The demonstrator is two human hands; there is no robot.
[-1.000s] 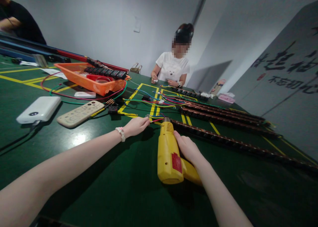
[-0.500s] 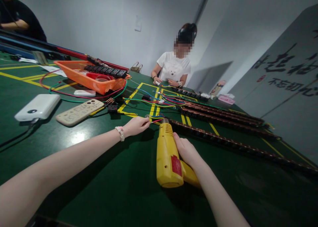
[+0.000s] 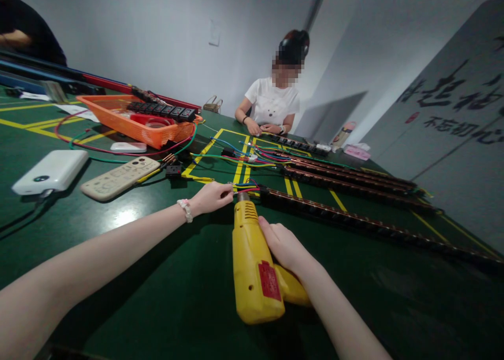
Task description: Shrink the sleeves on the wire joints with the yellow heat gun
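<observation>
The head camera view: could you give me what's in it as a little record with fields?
Right hand: holding the yellow heat gun
Left hand: pinching the red wire
Nozzle: close to the left fingertips
Left side: white power bank, phone, orange basket
Right side: long dark strips
Across: person in white shirt

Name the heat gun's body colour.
The heat gun is yellow, shown best in the head view.
</observation>
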